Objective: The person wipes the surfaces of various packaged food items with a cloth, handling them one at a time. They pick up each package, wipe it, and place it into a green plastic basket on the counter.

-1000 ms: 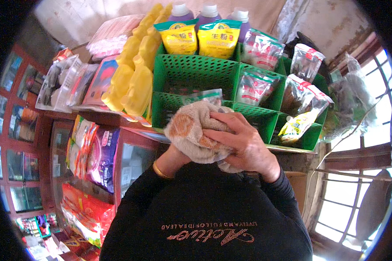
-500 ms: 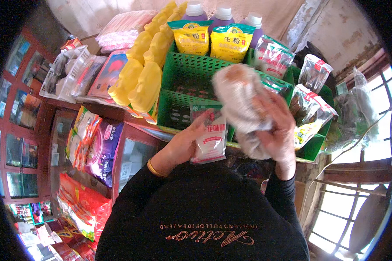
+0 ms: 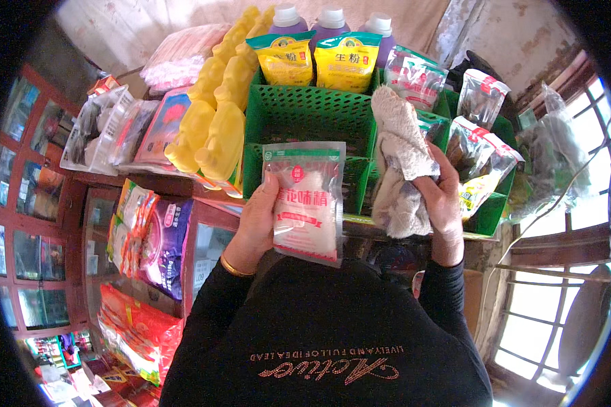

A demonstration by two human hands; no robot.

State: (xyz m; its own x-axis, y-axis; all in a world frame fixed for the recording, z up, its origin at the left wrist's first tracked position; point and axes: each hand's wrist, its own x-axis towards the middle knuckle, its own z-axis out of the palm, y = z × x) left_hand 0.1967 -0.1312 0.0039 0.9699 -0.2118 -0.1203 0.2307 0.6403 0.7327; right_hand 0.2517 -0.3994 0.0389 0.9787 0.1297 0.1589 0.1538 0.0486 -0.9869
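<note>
My left hand (image 3: 256,220) grips the left edge of a clear plastic packet (image 3: 309,203) of white contents, with a green top band and red print. The packet is upright in front of the green perforated basket (image 3: 312,112). In my right hand (image 3: 442,200) is a crumpled, off-white knitted cloth (image 3: 397,159) with brownish and grey stains, hanging in front of the basket's right half. Cloth and packet are apart. Two yellow bags with green tops, one of them a yellow bag (image 3: 346,62), stand at the basket's back.
Yellow bottles (image 3: 220,139) stand in rows left of the basket; purple bottles with white caps (image 3: 330,19) are behind it. More packets (image 3: 478,159) fill the right compartments. Large bags (image 3: 163,247) hang by the cabinet at left. A barred window (image 3: 550,325) is at right.
The packet has come up and turned its printed face into fuller view. My right hand has lowered the cloth, which was blurred by motion and now hangs still beside the packet.
</note>
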